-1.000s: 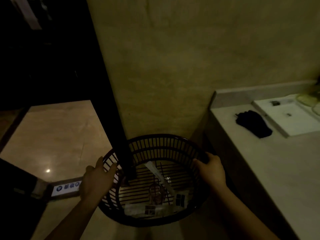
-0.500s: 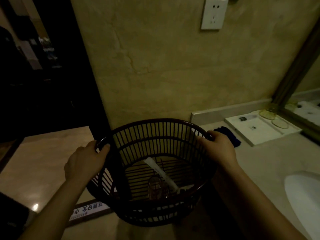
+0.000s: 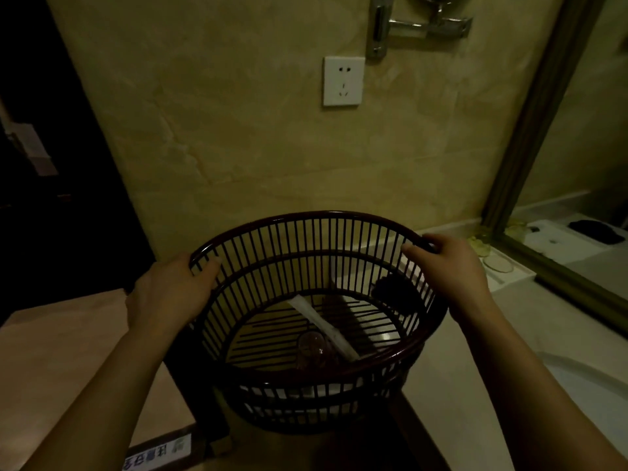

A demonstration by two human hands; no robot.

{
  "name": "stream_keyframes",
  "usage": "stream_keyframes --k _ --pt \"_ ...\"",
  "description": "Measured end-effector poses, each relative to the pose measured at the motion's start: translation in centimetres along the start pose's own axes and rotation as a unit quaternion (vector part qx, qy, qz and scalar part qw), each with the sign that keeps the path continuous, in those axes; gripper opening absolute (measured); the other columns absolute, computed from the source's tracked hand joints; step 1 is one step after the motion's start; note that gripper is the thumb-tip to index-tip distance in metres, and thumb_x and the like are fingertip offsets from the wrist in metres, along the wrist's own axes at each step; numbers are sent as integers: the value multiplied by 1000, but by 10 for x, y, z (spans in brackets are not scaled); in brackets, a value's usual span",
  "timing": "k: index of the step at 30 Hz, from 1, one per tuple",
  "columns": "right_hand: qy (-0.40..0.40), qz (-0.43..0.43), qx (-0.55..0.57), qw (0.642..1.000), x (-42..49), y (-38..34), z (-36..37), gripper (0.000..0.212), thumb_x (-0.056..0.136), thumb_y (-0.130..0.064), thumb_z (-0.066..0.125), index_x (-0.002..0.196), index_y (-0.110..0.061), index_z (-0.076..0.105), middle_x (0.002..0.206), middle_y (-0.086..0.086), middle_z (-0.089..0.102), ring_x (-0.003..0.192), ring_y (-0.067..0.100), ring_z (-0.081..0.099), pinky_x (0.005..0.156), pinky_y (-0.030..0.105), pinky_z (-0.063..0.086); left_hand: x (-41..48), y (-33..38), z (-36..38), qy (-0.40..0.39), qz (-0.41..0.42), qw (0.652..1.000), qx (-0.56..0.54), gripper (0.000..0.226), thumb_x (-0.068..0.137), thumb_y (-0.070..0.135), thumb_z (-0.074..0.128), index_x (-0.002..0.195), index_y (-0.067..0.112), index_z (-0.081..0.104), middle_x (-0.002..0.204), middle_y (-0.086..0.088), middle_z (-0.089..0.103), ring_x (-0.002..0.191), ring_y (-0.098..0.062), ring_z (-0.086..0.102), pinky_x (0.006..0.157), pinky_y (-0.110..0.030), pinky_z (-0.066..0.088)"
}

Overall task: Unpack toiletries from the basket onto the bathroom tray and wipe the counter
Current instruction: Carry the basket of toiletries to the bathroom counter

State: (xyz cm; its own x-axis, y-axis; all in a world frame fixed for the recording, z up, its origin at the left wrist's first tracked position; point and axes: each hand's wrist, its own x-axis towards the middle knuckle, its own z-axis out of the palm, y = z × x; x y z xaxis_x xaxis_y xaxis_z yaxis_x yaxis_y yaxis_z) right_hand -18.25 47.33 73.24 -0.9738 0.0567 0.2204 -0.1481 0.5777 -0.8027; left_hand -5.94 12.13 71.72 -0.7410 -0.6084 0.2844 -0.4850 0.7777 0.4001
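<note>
The basket [image 3: 316,321] is held off the ground in front of the person, at the near left corner of the tabletop [image 3: 469,385]. The tabletop and white tray [image 3: 509,275] lie to the right and beyond, so the right hand [image 3: 452,270] is the nearer to the tray. The left hand [image 3: 170,290] is closed over the rim on the left side, fingers curled inward; the right hand grips the rim on the far right side. Both forearms reach forward, roughly level. Inside, a long white packet [image 3: 323,326] lies diagonally, far-left to near-right, beside a clear round item [image 3: 311,348] on the slatted base. A dark cloth [image 3: 396,292] shows through the bars on the tabletop. Judgement: the basket must travel rightward to land on the tabletop short of the tray.
</note>
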Motion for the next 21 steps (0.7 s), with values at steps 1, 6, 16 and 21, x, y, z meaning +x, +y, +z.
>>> stream_keyframes --k 1,6,16,21 --pt "1 1 -2 1000 6 3 -7 41 78 -56 61 107 -28 71 91 -8 73 80 11 67 77 41 57 1 10 3 -4 1 1000 -9 64 90 72 32 122 25 60 115 -14 64 102 -37 59 76 -37 46" --pt "27 17 -2 999 37 21 -34 35 79 -52 63 101 -27 73 80 -8 72 74 12 67 75 43 58 10 60 26 -36 2 998 -42 59 91 68 34 123 27 61 122 -13 63 107 -37 57 75 -33 37" --pt "62 64 -32 996 94 56 -45 23 83 -47 63 98 -32 71 84 -4 71 80 18 67 81 51 58 60 120 87 -78 37 995 -42 63 88 70 34 120 21 57 112 -14 66 99 -38 61 84 -44 51" --pt "78 82 -71 991 115 64 -42 32 84 -49 62 109 -30 69 92 -7 71 85 17 67 79 50 58 89 139 114 -97 62 993 -40 67 88 70 36 128 19 53 116 -18 63 104 -41 58 87 -49 51"
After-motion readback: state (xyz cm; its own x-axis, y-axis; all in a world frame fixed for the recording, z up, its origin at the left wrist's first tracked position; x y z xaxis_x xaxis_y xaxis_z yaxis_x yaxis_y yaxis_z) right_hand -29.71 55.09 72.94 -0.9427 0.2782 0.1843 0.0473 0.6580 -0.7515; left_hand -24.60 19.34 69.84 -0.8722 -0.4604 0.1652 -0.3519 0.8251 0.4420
